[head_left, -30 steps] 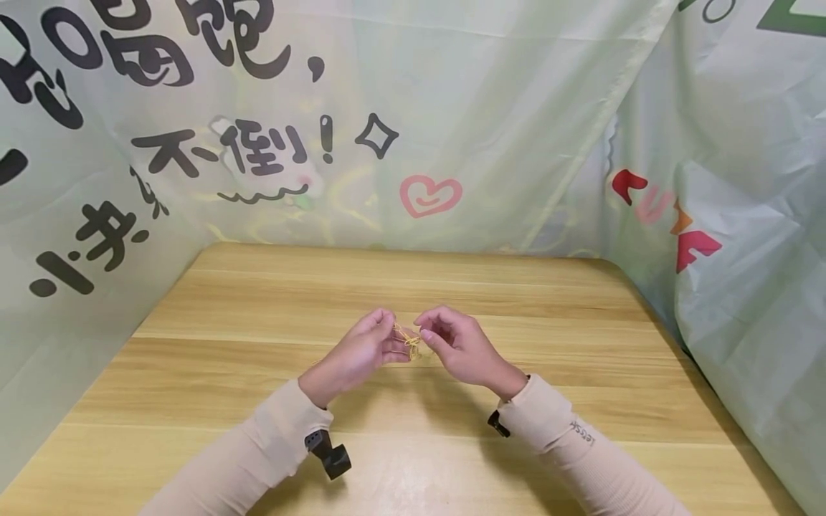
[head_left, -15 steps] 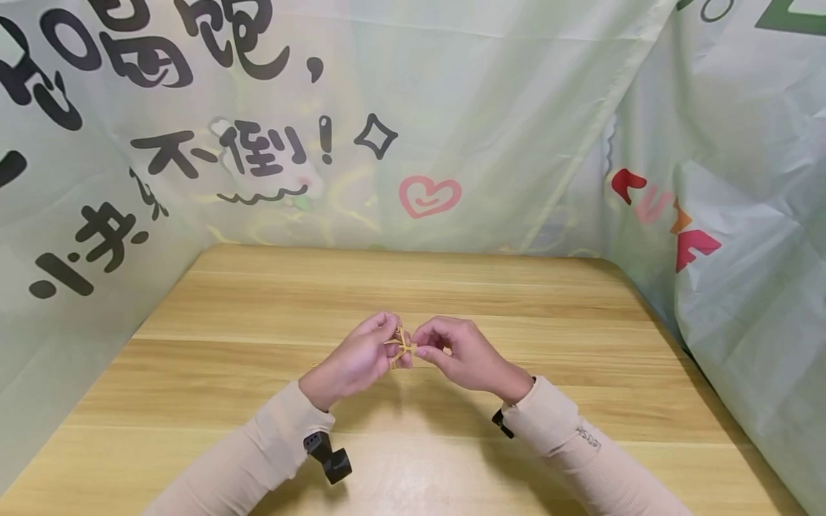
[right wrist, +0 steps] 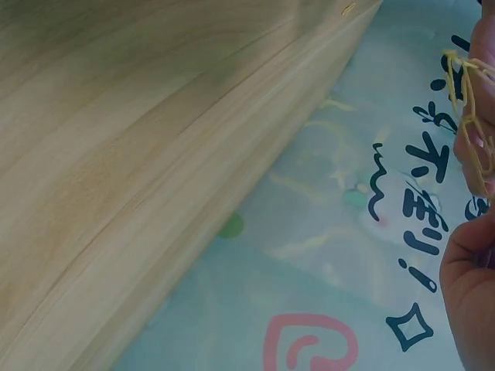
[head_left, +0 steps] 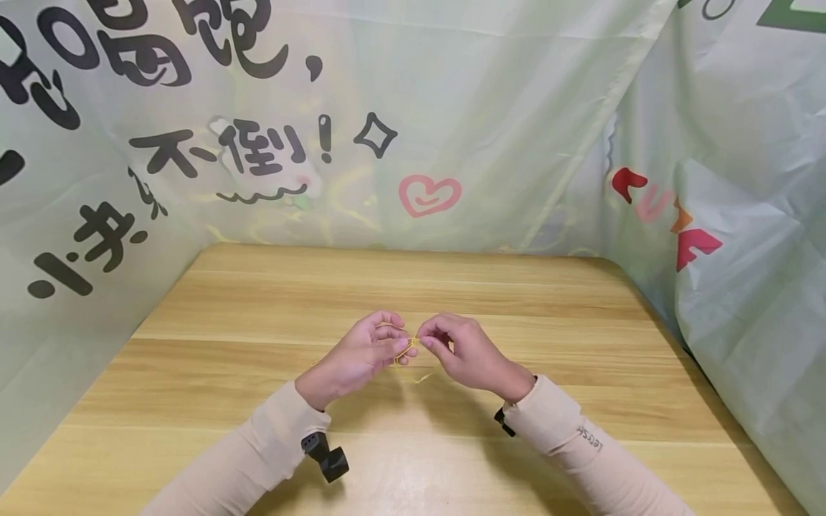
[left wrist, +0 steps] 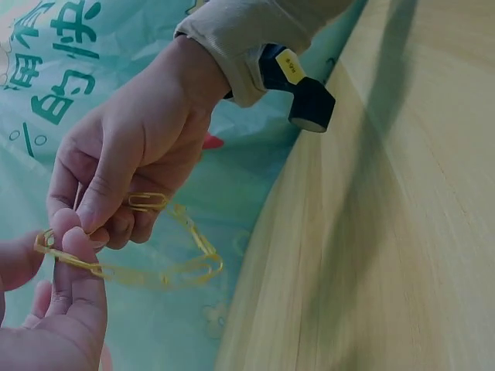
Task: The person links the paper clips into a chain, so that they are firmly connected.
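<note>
A chain of yellow paper clips [left wrist: 207, 267] is held up between the two hands above the table. My left hand [head_left: 361, 355] pinches it between thumb and fingers, its other fingers spread behind. From the right, my right hand [head_left: 470, 355] pinches a clip of the chain with thumb and index fingertip, right up against the left fingertips. Below the hands the chain sags in a loop in the left wrist view, where a yellow paper clip [left wrist: 147, 202] shows by the right hand's curled fingers. The pinched clips are mostly hidden by the fingertips.
The wooden table [head_left: 413, 451] lies under both forearms. Past the left wrist, a small yellow paper clip [right wrist: 349, 9] lies on the tabletop. Printed cloth [head_left: 503, 129] hangs behind the table and along both sides.
The left thumb has come down from the upper fingertips onto the chain. The right fingers have closed in to the chain, and a loop of it now hangs lower.
</note>
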The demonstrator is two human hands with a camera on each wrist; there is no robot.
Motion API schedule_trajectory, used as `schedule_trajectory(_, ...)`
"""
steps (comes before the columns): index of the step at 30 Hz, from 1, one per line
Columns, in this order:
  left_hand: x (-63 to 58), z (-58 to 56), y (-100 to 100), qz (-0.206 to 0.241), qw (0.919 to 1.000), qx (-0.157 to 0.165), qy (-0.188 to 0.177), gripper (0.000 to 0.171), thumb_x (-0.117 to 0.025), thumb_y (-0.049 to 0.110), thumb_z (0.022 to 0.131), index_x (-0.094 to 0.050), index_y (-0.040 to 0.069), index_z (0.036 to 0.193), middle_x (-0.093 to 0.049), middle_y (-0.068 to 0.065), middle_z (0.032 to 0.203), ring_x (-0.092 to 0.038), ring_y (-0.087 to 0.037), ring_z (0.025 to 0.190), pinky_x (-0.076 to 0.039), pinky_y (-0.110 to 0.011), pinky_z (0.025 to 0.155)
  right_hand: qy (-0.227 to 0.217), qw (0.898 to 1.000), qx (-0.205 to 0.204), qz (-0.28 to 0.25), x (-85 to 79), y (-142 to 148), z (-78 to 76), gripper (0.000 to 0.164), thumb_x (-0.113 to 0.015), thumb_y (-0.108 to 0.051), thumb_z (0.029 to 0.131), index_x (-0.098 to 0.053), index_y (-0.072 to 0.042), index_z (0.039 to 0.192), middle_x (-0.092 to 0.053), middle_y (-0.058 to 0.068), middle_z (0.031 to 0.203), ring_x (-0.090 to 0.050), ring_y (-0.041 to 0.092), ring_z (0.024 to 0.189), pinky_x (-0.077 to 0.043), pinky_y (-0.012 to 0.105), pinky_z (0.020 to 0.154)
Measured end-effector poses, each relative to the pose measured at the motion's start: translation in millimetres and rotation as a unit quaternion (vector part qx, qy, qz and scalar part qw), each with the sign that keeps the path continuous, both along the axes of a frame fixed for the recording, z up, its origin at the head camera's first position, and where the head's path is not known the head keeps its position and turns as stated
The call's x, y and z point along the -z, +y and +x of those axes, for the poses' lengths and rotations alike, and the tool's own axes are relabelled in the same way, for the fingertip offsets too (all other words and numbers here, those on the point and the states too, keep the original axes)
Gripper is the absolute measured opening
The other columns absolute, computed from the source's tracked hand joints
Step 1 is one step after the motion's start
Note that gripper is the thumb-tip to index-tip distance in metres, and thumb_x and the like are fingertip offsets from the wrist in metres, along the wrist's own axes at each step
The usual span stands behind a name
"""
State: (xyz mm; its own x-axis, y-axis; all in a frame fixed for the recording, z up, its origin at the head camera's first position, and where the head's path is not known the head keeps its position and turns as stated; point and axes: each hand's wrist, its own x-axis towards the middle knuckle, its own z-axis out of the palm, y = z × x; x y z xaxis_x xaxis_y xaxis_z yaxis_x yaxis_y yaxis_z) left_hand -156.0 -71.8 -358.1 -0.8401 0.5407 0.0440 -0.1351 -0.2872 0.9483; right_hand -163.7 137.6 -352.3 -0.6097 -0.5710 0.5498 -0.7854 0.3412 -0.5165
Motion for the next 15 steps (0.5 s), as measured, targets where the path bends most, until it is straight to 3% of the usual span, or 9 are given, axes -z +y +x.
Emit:
schedule_trajectory(7,-2.2,1.2,4.4,-0.019,0.9990,-0.035,0.020,0.028,-0.057,-0.012,0.090,-0.040,-0.004,0.110,-0.053,-0.009,0.099,-0.064,-0.017,0.089,-0.052,-0.028,0.081,0.016,0.999,0.036,-0.009,2.5,-3.5,-0.9,0.009,-0.062,0.007,0.089,-0.063,-0.002,0.088,-0.057,-0.002,0.074,-0.048,0.006,0.062,-0.044,0.022,0.054)
schedule_trajectory(15,-1.9,0.0,8.4,-0.036,0.9963,-0.075,0.024,0.030,-0.060,-0.013,0.087,-0.040,-0.005,0.109,-0.052,-0.010,0.097,-0.063,-0.018,0.086,-0.052,-0.028,0.077,-0.018,0.999,0.042,-0.007,-0.1,-6.1,2.4,0.010,-0.060,0.006,0.091,-0.062,-0.001,0.085,-0.051,-0.005,0.067,-0.047,0.005,0.057,-0.043,0.022,0.050)
